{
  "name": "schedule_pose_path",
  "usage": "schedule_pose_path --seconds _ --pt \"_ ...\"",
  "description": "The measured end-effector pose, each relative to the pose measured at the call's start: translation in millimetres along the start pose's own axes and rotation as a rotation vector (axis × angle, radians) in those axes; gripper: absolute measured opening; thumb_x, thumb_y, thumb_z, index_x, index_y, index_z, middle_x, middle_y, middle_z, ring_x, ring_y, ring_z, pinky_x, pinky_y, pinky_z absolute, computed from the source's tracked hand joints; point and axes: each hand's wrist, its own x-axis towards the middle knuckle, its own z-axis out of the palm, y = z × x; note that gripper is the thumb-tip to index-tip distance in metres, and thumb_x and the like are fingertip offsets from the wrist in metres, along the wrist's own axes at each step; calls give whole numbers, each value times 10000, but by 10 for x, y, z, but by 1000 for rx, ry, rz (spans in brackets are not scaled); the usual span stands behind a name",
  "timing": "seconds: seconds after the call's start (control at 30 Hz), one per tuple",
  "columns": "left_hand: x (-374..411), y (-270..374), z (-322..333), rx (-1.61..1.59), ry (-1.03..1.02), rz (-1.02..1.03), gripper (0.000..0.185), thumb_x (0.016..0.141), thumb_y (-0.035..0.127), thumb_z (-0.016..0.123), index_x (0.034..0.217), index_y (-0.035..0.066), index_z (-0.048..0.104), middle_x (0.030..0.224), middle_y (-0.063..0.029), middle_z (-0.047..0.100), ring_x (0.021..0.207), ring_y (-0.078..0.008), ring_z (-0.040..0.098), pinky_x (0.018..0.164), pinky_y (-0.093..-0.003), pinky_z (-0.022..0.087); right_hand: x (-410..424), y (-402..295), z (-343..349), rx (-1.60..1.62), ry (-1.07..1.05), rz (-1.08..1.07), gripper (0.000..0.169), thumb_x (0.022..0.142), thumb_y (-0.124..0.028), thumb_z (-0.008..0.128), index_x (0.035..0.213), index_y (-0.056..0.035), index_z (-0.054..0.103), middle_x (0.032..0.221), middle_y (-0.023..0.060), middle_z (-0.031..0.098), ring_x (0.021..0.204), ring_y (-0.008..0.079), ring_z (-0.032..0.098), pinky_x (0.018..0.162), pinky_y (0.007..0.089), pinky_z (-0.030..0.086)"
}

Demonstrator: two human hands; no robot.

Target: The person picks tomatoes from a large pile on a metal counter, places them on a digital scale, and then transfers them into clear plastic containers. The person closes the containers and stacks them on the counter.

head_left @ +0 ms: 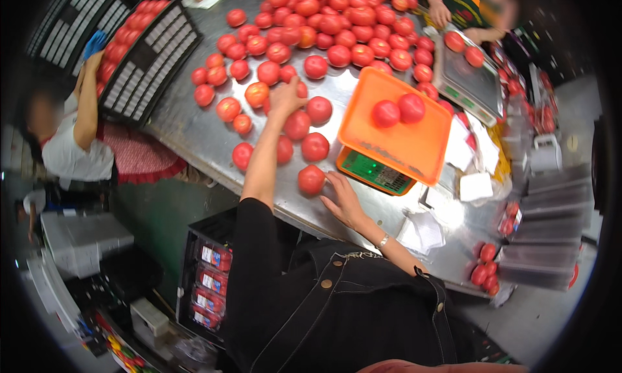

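Observation:
My left hand (286, 98) reaches over the loose tomatoes on the steel table (194, 110), its fingers down among them; whether it grips one is hidden. Beside a single tomato (311, 179) near the table edge, my right hand (344, 203) has its fingers apart, fingertips close to or touching its side. Several more tomatoes lie between the hands. Two tomatoes (398, 113) rest on the orange tray (388, 152) of a digital scale with a lit green display (371, 169), to the right of my hands.
A large heap of tomatoes (330, 23) covers the far table. A black crate of tomatoes (150, 57) stands left, with a person's blue-gloved hand (95, 42). Another person's hand (440, 14) is near a second scale (466, 76). Papers (422, 232) lie right; a crate of packed tomatoes (187, 280) stands below.

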Motion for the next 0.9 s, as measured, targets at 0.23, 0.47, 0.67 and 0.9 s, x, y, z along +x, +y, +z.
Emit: schedule_pose_path --seconds 0.23,0.47,0.67,0.9 --pt "-539 1126 -495 -691 209 471 620 671 101 741 1230 105 473 1218 -163 469 1170 -334 480 924 -404 450 -798 47 -641 90 220 181 382 827 -34 619 1196 -24 520 1100 177 560 932 295 604 817 360 492" --pt "-1105 2409 -249 -144 -290 742 691 657 170 780 1264 114 456 1183 -171 489 1089 -373 510 888 -438 465 -1334 5 -1019 -42 218 149 282 832 -35 612 1109 -26 562 1047 149 591 902 309 615 771 358 506" --pt "-1340 2283 3 -374 5 587 592 728 249 762 1211 51 483 1135 -147 541 963 -304 591 769 -412 496 -2120 112 -1314 -135 362 273 255 817 -32 613 1070 -23 581 1024 149 600 892 319 612 755 351 503" --pt "-2732 2100 826 -495 -534 367 516 836 353 668 1187 12 506 752 -119 641 710 -306 636 643 -382 484 -2572 466 -1516 -306 546 420 202 824 -17 597 1026 -25 598 987 138 607 835 314 619 713 368 498"
